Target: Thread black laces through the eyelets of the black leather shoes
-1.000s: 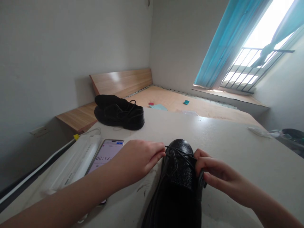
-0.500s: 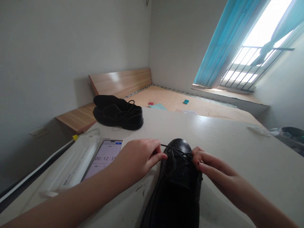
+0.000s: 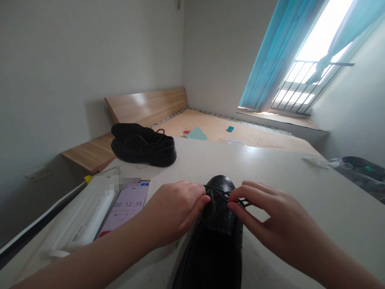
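A black leather shoe (image 3: 222, 220) lies on the white table in front of me, toe pointing away, its opening toward me. Thin black shoelace (image 3: 221, 192) crosses over its tongue near the toe. At the shoe's left side, my left hand (image 3: 183, 204) is closed, thumb against the fingers, pinching a length of lace. On the right, my right hand (image 3: 264, 204) pinches lace between thumb and fingertips, and a dark loop shows beneath the fingers. A second black shoe (image 3: 144, 144) with a loose lace loop rests farther back on the left.
Left of my forearm lie a phone (image 3: 128, 208) with a running timer and a clear plastic package (image 3: 75, 224). Beyond the white table (image 3: 270, 164) is a bed surface (image 3: 204, 120) with small coloured pieces on it. A dark bin-like container (image 3: 363, 170) stands at the right.
My right hand has moved from the shoe's right edge inward over the tongue, now pinching lace there. My left hand keeps its pinch. The whole view has shifted slightly.
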Action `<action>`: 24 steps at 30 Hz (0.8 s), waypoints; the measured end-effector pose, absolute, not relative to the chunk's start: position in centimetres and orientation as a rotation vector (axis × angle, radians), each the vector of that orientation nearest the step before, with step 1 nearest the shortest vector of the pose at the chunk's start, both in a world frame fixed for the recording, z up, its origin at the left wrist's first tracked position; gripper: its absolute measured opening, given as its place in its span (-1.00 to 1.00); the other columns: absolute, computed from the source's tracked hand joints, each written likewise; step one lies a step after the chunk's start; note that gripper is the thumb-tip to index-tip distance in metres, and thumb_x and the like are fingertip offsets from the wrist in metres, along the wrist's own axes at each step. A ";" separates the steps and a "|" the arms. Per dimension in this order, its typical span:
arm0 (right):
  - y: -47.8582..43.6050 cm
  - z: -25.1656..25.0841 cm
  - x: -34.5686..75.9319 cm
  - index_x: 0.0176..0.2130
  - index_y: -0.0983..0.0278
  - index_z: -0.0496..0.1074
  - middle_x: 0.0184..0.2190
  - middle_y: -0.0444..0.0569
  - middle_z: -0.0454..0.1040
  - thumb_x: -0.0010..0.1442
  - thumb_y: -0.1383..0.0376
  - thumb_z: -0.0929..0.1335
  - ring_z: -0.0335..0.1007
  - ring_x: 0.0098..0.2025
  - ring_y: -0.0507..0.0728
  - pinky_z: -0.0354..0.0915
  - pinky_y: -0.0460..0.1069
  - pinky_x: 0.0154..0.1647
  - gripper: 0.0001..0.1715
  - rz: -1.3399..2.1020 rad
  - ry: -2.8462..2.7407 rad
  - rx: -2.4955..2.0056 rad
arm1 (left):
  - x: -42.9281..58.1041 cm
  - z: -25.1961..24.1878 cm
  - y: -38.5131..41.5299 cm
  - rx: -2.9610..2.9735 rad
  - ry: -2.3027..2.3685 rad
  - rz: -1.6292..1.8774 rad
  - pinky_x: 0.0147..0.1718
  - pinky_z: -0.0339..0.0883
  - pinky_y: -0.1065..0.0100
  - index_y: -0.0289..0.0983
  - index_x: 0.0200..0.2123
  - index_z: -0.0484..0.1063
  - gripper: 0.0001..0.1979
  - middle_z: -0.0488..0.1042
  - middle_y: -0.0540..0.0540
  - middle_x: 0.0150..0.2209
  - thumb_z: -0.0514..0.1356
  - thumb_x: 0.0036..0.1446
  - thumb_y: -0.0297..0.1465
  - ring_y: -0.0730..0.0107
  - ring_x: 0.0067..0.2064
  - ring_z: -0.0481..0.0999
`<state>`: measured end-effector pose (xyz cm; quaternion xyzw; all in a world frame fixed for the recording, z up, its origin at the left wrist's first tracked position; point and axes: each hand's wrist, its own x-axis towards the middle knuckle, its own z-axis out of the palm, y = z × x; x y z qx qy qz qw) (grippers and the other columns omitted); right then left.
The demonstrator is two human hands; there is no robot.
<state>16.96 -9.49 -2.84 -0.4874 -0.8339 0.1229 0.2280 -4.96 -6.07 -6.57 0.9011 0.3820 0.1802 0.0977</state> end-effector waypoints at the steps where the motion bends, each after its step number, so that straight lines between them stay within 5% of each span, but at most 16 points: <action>1: -9.2 -2.9 16.6 -0.28 0.16 0.44 -0.38 -0.12 0.46 0.24 0.29 0.30 0.36 -0.38 0.06 0.20 -0.06 -0.42 -0.89 0.281 -2.353 -1.344 | -5.0 -6.4 -6.2 2.700 1.113 0.514 -0.33 0.19 0.28 -0.26 -0.23 0.38 -0.60 0.48 -0.09 -0.32 -0.20 0.37 -0.25 0.24 -0.29 0.44; 12: -6.0 -1.0 13.1 -0.39 0.27 0.48 -0.35 -0.01 0.54 0.12 0.43 0.31 0.46 -0.25 0.20 0.18 0.02 -0.35 -0.85 0.043 -2.817 -1.517 | -5.1 -5.7 -6.4 2.665 1.112 0.480 -0.36 0.19 0.25 -0.25 -0.26 0.37 -0.70 0.46 -0.07 -0.35 -0.14 0.30 -0.37 0.25 -0.33 0.43; 19: -6.6 -0.5 15.9 -0.38 0.24 0.33 -0.43 -0.15 0.35 0.22 0.38 0.27 0.23 -0.41 0.00 0.12 -0.08 -0.43 -0.88 0.530 -2.423 -1.173 | -5.4 -5.4 -6.1 2.705 1.274 0.443 -0.24 0.29 0.13 -0.26 -0.21 0.49 -0.73 0.52 -0.12 -0.29 0.00 0.15 -0.43 0.13 -0.23 0.46; 24: -7.3 1.2 15.5 -0.37 0.22 0.26 -0.42 -0.17 0.29 0.28 0.32 0.25 0.09 -0.50 -0.04 0.08 -0.09 -0.50 -0.85 0.695 -1.903 -0.921 | -5.6 -4.5 -6.6 2.733 1.090 0.891 -0.09 0.28 0.21 -0.27 -0.15 0.48 -0.69 0.54 -0.08 -0.23 0.03 0.10 -0.54 0.24 -0.14 0.43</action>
